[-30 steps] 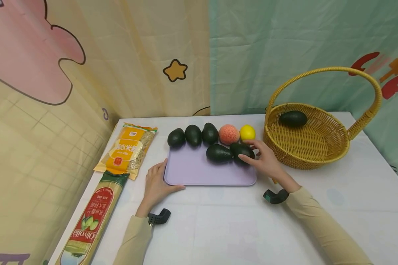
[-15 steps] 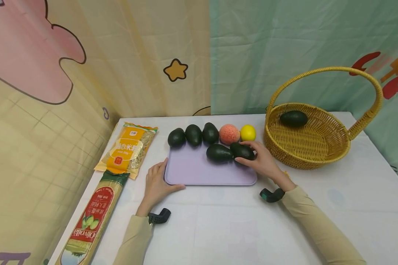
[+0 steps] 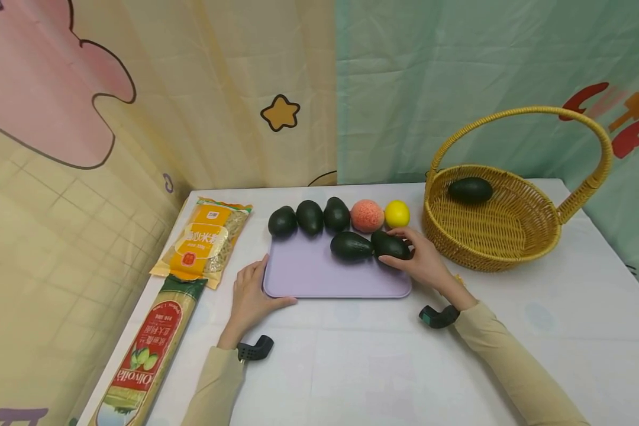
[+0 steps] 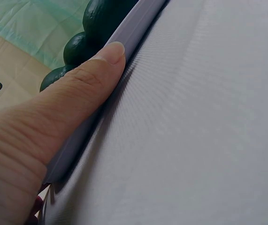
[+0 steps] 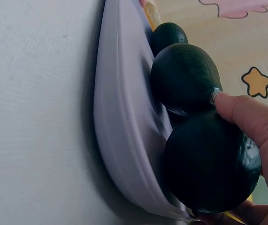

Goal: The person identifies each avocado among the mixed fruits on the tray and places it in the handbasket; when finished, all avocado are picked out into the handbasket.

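Note:
A lavender tray [image 3: 319, 278] lies on the table, bearing several dark green avocados. My left hand [image 3: 252, 299] rests at its near left corner, fingers along the side and thumb on the front rim, as the left wrist view also shows. On the tray's right part, my right hand [image 3: 425, 260] grips one avocado [image 3: 390, 244] between thumb and fingers. Another avocado [image 3: 351, 246] lies just left of it, end towards it. Along the far edge sit more avocados [image 3: 310, 218], then a pink bumpy ball-shaped fruit [image 3: 367, 216] and a yellow lemon-like fruit [image 3: 397, 213].
To the right stands a wicker basket [image 3: 492, 260] with a tall handle and one avocado [image 3: 470, 190] inside. On the left lie an orange grain bag [image 3: 202, 239] and a red-labelled pasta pack [image 3: 149, 355]. A printed curtain [image 3: 218, 118] hangs behind the table.
My right fingers and thumb have closed in on the right-hand avocado, which has shifted slightly rightward and turned a little. The left hand and tray stay put.

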Demonstrator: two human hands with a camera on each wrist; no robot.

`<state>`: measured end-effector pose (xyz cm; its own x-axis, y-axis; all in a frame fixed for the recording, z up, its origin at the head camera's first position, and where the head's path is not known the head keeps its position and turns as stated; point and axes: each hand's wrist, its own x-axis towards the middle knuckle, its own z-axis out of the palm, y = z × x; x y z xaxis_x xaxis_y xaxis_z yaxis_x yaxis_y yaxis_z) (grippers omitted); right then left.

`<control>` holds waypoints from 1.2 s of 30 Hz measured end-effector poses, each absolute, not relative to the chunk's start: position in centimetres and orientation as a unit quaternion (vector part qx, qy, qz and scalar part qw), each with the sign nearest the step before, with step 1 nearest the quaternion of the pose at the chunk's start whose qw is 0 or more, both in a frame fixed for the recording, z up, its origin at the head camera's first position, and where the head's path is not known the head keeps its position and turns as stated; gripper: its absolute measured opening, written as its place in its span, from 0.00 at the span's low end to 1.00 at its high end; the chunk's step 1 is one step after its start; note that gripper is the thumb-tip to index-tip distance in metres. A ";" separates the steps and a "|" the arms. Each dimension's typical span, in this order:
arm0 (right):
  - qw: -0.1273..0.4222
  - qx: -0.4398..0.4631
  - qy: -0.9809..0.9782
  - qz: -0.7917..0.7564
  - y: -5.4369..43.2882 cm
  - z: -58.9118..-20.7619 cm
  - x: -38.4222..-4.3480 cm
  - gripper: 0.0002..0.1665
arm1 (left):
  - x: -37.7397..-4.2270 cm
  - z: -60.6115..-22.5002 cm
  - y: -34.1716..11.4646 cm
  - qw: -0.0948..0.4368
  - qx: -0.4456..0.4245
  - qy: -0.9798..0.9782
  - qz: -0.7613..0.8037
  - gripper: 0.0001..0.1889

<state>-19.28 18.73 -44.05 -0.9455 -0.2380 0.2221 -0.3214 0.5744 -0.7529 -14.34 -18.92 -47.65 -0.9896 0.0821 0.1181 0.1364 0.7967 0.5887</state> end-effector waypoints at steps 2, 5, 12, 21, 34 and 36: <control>0.050 0.160 -0.888 0.429 18.8 -44.1 -19.2 0.34 | -14.3 -47.6 -19.0 0.045 -0.059 -0.947 -0.312 0.63; 0.058 0.169 -0.888 0.423 18.8 -44.2 -18.9 0.34 | -14.3 -47.6 -19.0 0.044 -0.061 -0.948 -0.309 0.63; 0.076 0.194 -0.886 0.414 18.9 -44.2 -18.3 0.31 | -14.3 -47.6 -19.0 0.043 -0.061 -0.948 -0.308 0.63; 0.073 0.158 -0.888 0.426 19.3 -43.5 -17.2 0.33 | -14.3 -47.8 -19.1 0.049 -0.062 -0.948 -0.309 0.63; 0.151 0.154 -0.860 0.463 19.8 -41.9 -16.8 0.31 | -14.4 -47.9 -19.0 0.047 -0.064 -0.947 -0.313 0.63; 0.163 0.153 -0.854 0.470 19.8 -41.5 -16.7 0.32 | -14.4 -47.9 -19.0 0.047 -0.063 -0.946 -0.315 0.63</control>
